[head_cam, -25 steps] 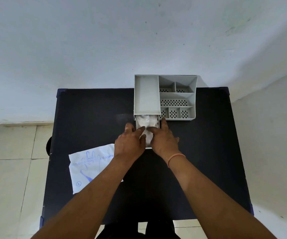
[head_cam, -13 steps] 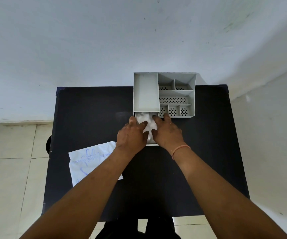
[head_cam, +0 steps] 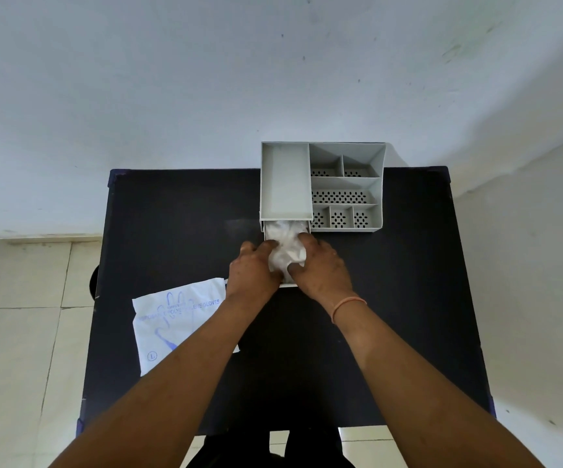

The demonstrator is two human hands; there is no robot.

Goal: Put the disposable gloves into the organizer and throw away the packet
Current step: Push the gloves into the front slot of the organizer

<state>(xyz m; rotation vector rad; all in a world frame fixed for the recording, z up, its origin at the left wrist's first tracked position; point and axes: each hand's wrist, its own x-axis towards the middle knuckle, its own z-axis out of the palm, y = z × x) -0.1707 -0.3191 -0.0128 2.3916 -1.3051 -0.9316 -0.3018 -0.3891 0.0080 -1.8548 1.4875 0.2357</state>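
A grey organizer [head_cam: 285,184] with several compartments stands at the back of the black table [head_cam: 172,231]. Its drawer [head_cam: 288,284] is pulled out toward me and holds a crumpled wad of clear disposable gloves [head_cam: 287,246]. My left hand [head_cam: 254,270] and my right hand [head_cam: 320,266] press on the wad from either side, fingers curled onto it. The flat white gloves packet [head_cam: 175,319], printed in blue, lies on the table's left edge, partly under my left forearm and overhanging the edge.
The table stands against a white wall. Pale tiled floor [head_cam: 20,332] shows on the left and a white surface on the right. A dark round object [head_cam: 93,278] peeks out past the table's left edge.
Both hands have shifted slightly and spread apart on the gloves, showing more of the wad in the drawer. The packet has not moved.
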